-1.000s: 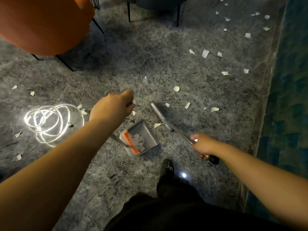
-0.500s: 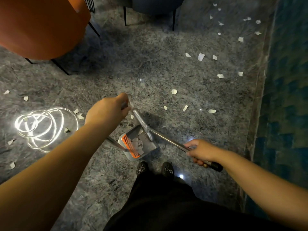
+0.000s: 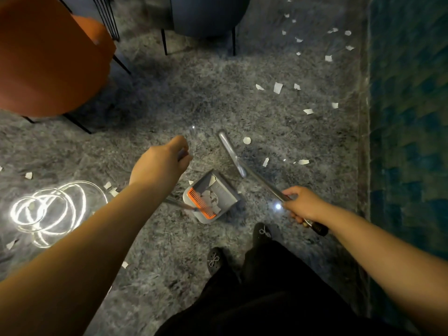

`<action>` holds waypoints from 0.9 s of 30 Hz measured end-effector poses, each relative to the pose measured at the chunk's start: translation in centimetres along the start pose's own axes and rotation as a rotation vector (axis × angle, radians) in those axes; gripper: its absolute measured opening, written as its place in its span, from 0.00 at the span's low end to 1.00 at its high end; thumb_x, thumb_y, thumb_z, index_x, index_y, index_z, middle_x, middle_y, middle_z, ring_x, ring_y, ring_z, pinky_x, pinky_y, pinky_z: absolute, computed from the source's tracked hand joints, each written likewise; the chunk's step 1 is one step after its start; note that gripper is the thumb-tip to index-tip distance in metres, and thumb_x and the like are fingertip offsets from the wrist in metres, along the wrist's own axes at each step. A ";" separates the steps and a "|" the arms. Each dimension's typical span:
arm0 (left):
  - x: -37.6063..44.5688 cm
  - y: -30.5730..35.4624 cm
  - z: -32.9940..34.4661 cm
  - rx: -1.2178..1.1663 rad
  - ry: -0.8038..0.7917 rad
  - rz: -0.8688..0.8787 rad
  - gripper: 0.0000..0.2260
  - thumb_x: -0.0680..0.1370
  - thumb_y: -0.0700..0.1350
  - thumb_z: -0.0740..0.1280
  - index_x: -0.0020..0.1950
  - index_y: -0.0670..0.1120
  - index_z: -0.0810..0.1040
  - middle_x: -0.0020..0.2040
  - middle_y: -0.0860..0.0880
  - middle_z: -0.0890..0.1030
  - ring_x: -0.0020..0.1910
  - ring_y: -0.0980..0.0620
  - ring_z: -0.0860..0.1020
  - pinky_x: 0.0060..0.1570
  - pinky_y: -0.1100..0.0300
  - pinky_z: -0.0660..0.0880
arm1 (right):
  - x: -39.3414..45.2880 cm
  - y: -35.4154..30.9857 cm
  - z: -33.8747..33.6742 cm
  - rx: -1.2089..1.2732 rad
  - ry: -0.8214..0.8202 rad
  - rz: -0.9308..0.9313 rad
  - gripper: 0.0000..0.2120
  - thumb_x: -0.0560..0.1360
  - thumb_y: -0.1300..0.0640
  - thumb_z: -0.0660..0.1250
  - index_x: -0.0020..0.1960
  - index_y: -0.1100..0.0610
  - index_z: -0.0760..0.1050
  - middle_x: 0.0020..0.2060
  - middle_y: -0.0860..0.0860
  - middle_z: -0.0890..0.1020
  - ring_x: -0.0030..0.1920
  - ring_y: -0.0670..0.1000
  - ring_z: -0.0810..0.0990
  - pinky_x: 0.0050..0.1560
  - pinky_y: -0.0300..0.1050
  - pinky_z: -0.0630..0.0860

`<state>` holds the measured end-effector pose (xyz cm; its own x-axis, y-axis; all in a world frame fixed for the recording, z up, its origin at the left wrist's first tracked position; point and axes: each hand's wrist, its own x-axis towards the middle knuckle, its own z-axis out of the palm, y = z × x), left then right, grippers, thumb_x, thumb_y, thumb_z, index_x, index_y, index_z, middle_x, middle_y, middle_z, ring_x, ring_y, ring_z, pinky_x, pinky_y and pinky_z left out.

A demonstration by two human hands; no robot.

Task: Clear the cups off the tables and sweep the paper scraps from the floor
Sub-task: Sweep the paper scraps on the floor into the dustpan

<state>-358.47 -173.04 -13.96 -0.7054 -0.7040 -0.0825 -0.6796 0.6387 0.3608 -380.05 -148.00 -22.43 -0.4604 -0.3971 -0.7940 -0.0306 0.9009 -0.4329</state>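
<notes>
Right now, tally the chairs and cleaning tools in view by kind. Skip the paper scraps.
Chairs: 2, the orange chair and the dark chair
Dustpans: 1, the grey dustpan
Brooms: 1, the broom
Total: 4

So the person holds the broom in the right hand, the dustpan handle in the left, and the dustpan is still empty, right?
Not quite. The head view shows the dustpan already holds white paper scraps beside its orange comb. The rest stands: the right hand grips the broom and the left hand holds the dustpan handle.
</notes>
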 end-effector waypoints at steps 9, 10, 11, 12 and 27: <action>7.5 2.0 2.2 0.014 -0.054 -0.069 0.09 0.80 0.54 0.63 0.52 0.50 0.69 0.33 0.49 0.71 0.34 0.42 0.74 0.29 0.55 0.69 | 6.1 -4.0 -5.2 -0.091 -0.006 0.001 0.21 0.78 0.61 0.66 0.69 0.58 0.67 0.32 0.55 0.77 0.25 0.50 0.74 0.22 0.38 0.69; 8.3 2.4 2.3 0.030 -0.057 -0.073 0.09 0.80 0.54 0.63 0.52 0.50 0.69 0.32 0.49 0.70 0.34 0.42 0.73 0.30 0.55 0.68 | 6.9 -4.5 -5.7 -0.108 -0.020 -0.001 0.21 0.78 0.60 0.66 0.69 0.58 0.67 0.33 0.55 0.77 0.26 0.50 0.74 0.25 0.40 0.70; 9.1 2.7 2.5 0.053 -0.058 -0.077 0.09 0.80 0.54 0.63 0.53 0.50 0.69 0.32 0.50 0.69 0.34 0.42 0.73 0.30 0.56 0.68 | 7.6 -5.0 -6.3 -0.127 -0.032 -0.001 0.22 0.77 0.60 0.66 0.70 0.58 0.66 0.34 0.56 0.77 0.27 0.51 0.74 0.27 0.42 0.71; 9.9 2.9 2.6 0.076 -0.058 -0.079 0.09 0.80 0.54 0.63 0.53 0.51 0.69 0.32 0.50 0.69 0.34 0.42 0.73 0.30 0.56 0.67 | 8.3 -5.5 -6.7 -0.151 -0.044 -0.002 0.23 0.78 0.60 0.66 0.70 0.59 0.66 0.34 0.56 0.78 0.28 0.52 0.74 0.29 0.43 0.72; 13.9 1.4 2.0 0.130 0.010 -0.101 0.08 0.78 0.56 0.64 0.51 0.53 0.70 0.33 0.51 0.73 0.30 0.49 0.70 0.26 0.61 0.67 | 11.5 -9.6 -8.4 -0.299 -0.331 -0.052 0.18 0.77 0.61 0.65 0.67 0.55 0.70 0.27 0.52 0.76 0.18 0.45 0.72 0.20 0.36 0.68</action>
<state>-369.65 -181.29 -16.47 -0.6308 -0.7692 -0.1026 -0.7676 0.5991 0.2277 -392.56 -159.78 -23.83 -0.1440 -0.4339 -0.8894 -0.3240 0.8699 -0.3719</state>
